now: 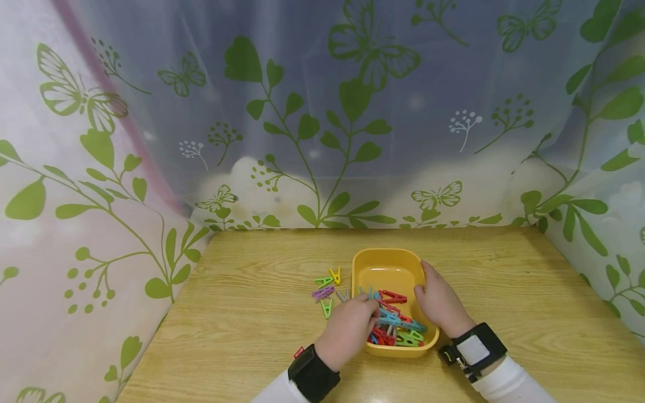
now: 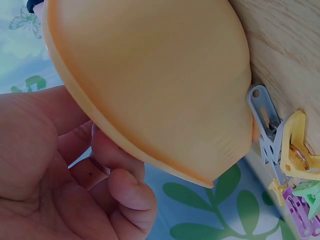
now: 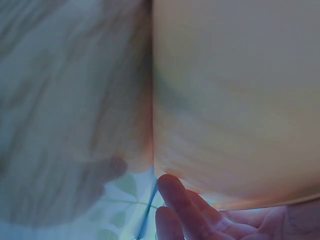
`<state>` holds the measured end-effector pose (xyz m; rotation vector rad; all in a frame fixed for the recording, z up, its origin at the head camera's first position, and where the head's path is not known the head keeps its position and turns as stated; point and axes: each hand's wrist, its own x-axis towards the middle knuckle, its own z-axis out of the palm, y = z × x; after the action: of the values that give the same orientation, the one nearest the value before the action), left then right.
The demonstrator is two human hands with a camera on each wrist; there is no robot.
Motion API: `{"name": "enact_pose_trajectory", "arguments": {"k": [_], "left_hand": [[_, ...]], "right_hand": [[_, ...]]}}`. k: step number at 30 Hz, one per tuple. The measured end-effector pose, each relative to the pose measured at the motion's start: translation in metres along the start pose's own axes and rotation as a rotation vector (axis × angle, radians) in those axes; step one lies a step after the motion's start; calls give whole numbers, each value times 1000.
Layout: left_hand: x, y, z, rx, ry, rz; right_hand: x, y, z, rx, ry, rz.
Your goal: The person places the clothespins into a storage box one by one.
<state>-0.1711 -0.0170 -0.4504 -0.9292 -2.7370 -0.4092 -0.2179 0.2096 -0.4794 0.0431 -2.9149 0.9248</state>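
A yellow plastic basin [image 1: 388, 260] stands on the table with a heap of colourful clothespins [image 1: 398, 319] in its near half. My left hand [image 1: 347, 327] reaches over its left rim among the clothespins, fingers bent. In the left wrist view, the basin wall [image 2: 160, 85] hides part of those fingers, so whether they pinch a clothespin is unclear. At the right side, my right hand [image 1: 442, 299] grips the basin's rim, thumb on top and fingers along the outside. The right wrist view shows its fingers [image 3: 185, 210] against the outer wall.
Left of the basin lie several loose clothespins: a purple one [image 1: 323, 292], a yellow one [image 1: 335, 275], a grey one [image 2: 265, 115] close to the wall, and green ones. Behind the wooden table [image 1: 252, 336] hangs a leaf-patterned curtain [image 1: 302, 140], which also covers both sides.
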Motion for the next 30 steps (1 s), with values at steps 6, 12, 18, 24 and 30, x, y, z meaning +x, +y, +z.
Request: {"name": "enact_pose_trajectory", "arguments": {"k": [6,12,18,24,30], "left_hand": [[-1,-2,-2,-42,-14,-16],[-1,-8,-6,-91,-5,-60],[-1,-21,-11,-151,38,-137],[-6,-42,-18,-132,103,-206],[-10,-62,-23,-129,144,-273]], "right_hand": [[1,0,1,1,-1,-2],[2,3,1,0,6,-3],[2,3,3,0,7,-2],[1,3,2,1,6,-9],[0,2,1,-4,8,-14]]}}
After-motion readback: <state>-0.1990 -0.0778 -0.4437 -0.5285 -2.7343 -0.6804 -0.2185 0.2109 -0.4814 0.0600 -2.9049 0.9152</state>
